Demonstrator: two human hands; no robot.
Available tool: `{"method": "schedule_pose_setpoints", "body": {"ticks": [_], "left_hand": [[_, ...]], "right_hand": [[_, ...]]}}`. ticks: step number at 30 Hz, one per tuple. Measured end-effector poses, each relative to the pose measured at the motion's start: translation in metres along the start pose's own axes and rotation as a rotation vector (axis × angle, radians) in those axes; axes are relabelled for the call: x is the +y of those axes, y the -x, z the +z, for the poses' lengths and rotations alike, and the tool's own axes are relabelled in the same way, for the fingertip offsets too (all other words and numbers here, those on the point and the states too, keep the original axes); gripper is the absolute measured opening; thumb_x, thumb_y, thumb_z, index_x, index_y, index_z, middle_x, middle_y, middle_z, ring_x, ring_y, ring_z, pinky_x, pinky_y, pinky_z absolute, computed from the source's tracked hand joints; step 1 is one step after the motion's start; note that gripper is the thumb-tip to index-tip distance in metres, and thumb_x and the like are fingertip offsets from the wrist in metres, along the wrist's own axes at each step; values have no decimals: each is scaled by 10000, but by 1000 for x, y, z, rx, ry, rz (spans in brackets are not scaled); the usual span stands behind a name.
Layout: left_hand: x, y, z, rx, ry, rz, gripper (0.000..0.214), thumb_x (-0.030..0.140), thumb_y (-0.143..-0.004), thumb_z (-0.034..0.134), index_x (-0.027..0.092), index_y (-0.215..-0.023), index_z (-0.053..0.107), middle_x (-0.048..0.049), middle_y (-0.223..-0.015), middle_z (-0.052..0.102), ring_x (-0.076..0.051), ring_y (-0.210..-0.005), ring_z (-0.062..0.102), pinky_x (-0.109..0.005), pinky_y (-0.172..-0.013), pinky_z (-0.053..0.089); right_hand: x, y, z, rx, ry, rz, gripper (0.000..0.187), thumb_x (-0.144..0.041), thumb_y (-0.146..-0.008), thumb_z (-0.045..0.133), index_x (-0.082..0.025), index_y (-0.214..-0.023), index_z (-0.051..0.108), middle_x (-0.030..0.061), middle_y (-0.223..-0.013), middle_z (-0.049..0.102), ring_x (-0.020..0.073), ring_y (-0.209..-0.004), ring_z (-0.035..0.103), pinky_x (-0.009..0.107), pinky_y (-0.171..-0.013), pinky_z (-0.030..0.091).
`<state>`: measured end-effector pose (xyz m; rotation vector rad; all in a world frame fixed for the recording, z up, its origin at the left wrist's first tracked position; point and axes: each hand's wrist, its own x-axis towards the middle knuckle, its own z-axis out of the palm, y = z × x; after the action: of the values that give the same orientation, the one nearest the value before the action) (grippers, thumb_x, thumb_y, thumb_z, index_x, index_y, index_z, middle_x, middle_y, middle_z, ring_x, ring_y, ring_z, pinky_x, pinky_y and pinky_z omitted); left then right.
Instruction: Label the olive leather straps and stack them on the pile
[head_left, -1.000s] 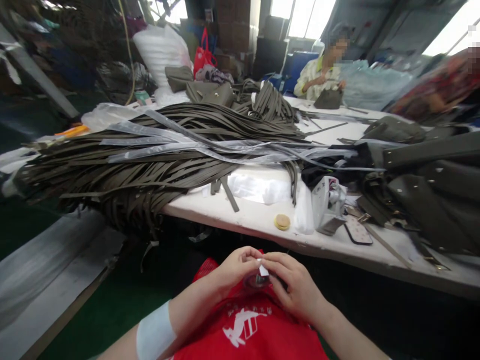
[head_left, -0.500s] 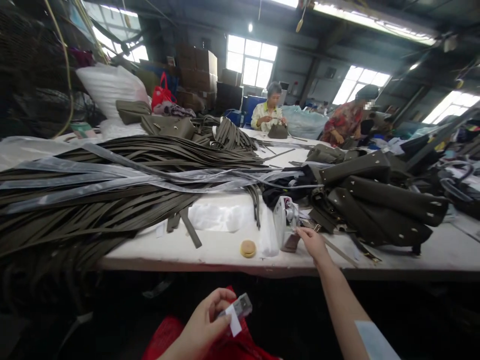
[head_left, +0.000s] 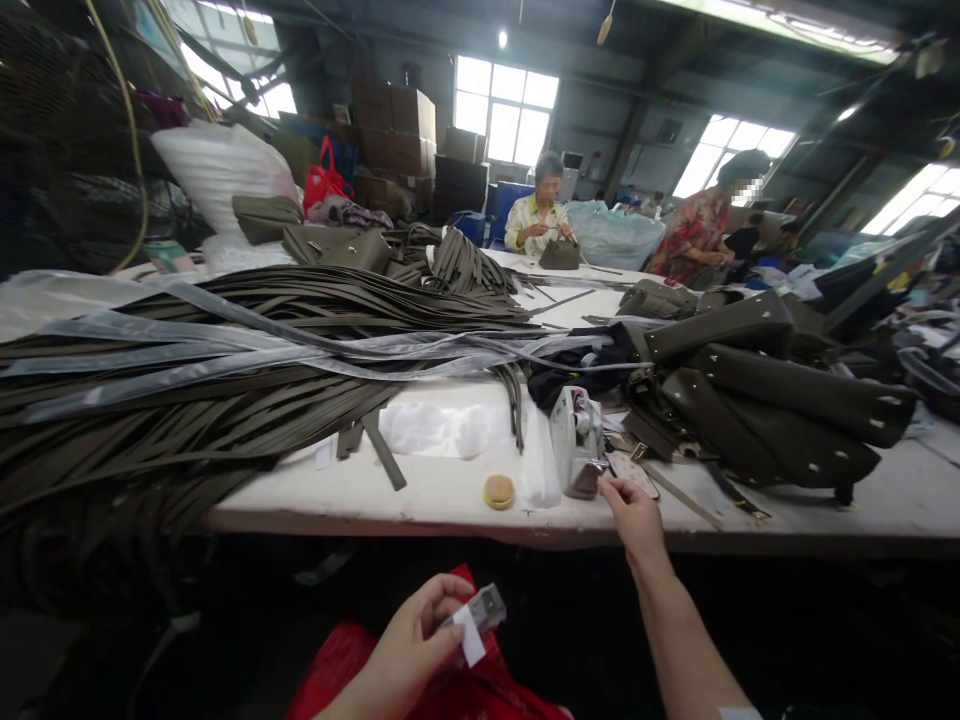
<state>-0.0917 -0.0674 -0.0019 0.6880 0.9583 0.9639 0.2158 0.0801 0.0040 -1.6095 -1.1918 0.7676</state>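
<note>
Low in front of the table, my left hand (head_left: 420, 632) is closed around a small grey block-shaped piece (head_left: 486, 606); a white paper tag (head_left: 469, 640) lies against it under my thumb. Red cloth (head_left: 341, 660) shows beneath that hand. At the table's front edge, my right hand (head_left: 632, 512) has thumb and forefinger pinched together beside a grey-white device (head_left: 577, 440) with a dark base. What the pinch holds, if anything, is too small to make out. Just behind this hand lies a pale patterned flat piece (head_left: 631, 470).
Bundled dark olive straps (head_left: 247, 330) with clear plastic strips cover the table's left side. Dark olive bags (head_left: 795, 400) are piled on the right. A round yellow-tan object (head_left: 499, 491) sits near the front edge. Two people (head_left: 538, 215) work across the table.
My right hand has drawn slightly down and away from the grey-white device, uncovering the patterned piece. My left hand keeps its grip. The far-right person stands more upright.
</note>
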Motion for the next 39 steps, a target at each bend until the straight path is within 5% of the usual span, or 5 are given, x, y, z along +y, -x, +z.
{"method": "schedule_pose_setpoints", "body": {"ticks": [4, 9, 22, 31, 39], "left_hand": [[1, 1, 3, 3, -11, 18, 462, 436, -653, 818, 146, -953, 618, -5, -705, 604, -115, -605, 522, -214, -580, 361], [5, 5, 2, 62, -84, 78, 471, 439, -723, 764, 153, -1061, 602, -38, -788, 653, -166, -701, 584, -255, -648, 416], [10, 8, 3, 302, -318, 279, 404, 186, -810, 582, 138, -1207, 521, -60, -913, 670, -169, -815, 637, -280, -751, 493], [16, 15, 2, 333, -378, 357, 369, 143, -810, 575, 150, -1176, 620, -93, -1151, 685, -206, -1037, 643, -324, -948, 490], [17, 13, 4, 405, -421, 378, 315, 253, -800, 668, 168, -1103, 683, -81, -1055, 715, -221, -965, 673, -340, -900, 532]], "right_hand": [[7, -5, 6, -85, -74, 109, 490, -640, -660, 699, -165, -763, 640, 76, -699, 698, 202, -591, 653, 344, -595, 546], [5, 1, 7, -172, -74, 169, 532, -662, -529, 773, -173, -674, 621, 56, -581, 656, 189, -479, 605, 316, -467, 496], [-62, 135, 73, -989, -180, 278, 370, -526, -779, 692, -164, -736, 633, -7, -575, 625, 82, -429, 475, 212, -442, 359], [-65, 140, 94, -1036, -119, 298, 430, -567, -745, 704, -165, -666, 574, -15, -534, 602, 74, -381, 427, 215, -400, 310], [-60, 141, 99, -1087, -253, 264, 365, -500, -754, 728, -146, -822, 671, 2, -667, 636, 100, -534, 496, 230, -534, 403]]}}
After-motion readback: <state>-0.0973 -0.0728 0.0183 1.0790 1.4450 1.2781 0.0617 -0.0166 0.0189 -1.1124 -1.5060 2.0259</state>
